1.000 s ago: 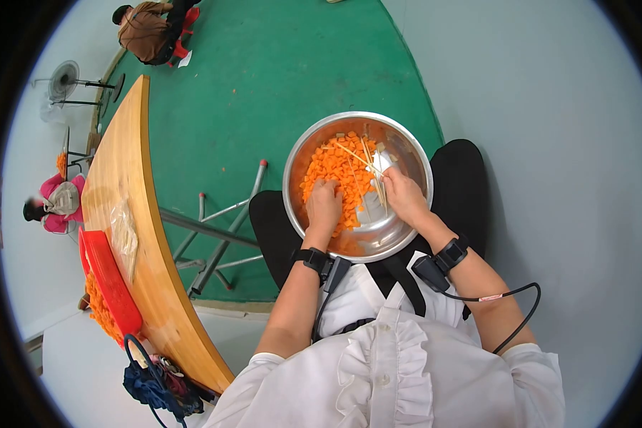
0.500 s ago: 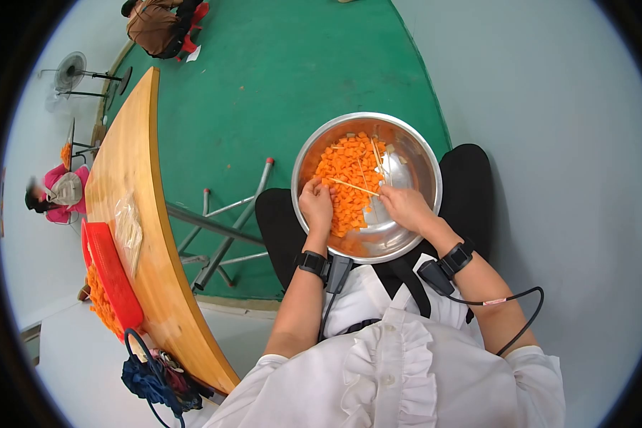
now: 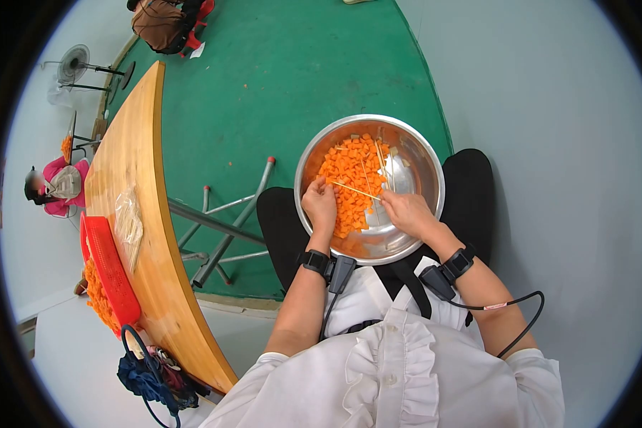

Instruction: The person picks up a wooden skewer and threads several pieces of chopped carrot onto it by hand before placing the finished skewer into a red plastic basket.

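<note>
A steel bowl [image 3: 430, 164] rests across my lap, holding many diced carrot pieces [image 3: 353, 167] heaped toward its left side. Over the carrots, my right hand [image 3: 410, 214] pinches one end of a thin wooden skewer [image 3: 357, 190]. The skewer slants up to the left, where its other end meets the fingertips of my left hand [image 3: 319, 205]. Those left fingers are closed together; whatever they pinch is too small to make out. Several more skewers [image 3: 382, 157] lie loose on the carrots and against the bowl's inner wall.
At left stands a wooden table [image 3: 146, 214] with a plastic bag of skewers [image 3: 128, 221]. A red basket [image 3: 112, 267] with orange pieces and a dark blue bag [image 3: 146, 378] are by its edge. Metal table legs [image 3: 228, 242] stand near my knee. Other people sit farther off.
My hands and the skewer hold nearly the same pose over the bowl. The whole view has shifted slightly, and my left fingertips have moved a little at the skewer's end.
</note>
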A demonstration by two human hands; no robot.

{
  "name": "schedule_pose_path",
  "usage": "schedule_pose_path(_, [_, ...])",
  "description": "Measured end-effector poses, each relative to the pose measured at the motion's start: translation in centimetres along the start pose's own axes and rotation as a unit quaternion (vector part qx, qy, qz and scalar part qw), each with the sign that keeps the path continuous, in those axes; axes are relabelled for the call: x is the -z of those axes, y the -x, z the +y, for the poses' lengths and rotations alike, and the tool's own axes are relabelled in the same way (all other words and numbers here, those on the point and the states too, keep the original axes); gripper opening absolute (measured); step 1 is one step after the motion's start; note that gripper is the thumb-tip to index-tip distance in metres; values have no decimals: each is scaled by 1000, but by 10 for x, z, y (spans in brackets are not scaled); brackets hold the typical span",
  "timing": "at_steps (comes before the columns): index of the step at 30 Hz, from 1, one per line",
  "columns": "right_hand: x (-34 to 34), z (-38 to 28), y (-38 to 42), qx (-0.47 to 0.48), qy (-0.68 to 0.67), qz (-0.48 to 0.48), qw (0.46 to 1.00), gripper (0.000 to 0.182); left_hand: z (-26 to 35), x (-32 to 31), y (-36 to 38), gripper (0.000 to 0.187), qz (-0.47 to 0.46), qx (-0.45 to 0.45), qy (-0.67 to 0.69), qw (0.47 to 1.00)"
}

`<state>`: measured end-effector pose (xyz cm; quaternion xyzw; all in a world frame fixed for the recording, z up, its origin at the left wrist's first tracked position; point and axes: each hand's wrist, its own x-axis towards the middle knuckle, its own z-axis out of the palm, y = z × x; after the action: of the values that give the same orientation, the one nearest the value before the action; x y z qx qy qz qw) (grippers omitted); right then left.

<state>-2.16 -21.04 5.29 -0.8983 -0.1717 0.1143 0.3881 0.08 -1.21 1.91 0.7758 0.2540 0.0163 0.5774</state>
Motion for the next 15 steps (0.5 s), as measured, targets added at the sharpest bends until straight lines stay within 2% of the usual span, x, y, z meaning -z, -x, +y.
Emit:
schedule_pose_path(6, [0, 0, 0, -7, 9, -7, 1000, 18, 0, 0, 0, 23, -4, -14, -23, 1000])
schedule_pose_path(8, [3, -3, 0, -20, 10, -21, 1000, 19, -3, 0, 1, 21, 10, -63, -58, 996])
schedule_pose_path(11, [-10, 4, 0, -31, -71, -35, 996, 20, 0, 1, 4, 19, 37, -163, -175, 970])
schedule_pose_path(12, [-15, 7, 0, -38, -143, -43, 988, 20, 1, 2, 4, 19, 46, -199, -224, 953])
schedule_pose_path(14, [-25, 12, 1, -52, -286, -58, 955, 21, 1, 0, 5, 19, 59, -251, -229, 939])
schedule_pose_path(15, [-26, 12, 2, -65, -294, -64, 951, 21, 1, 0, 5, 19, 65, -276, -231, 931])
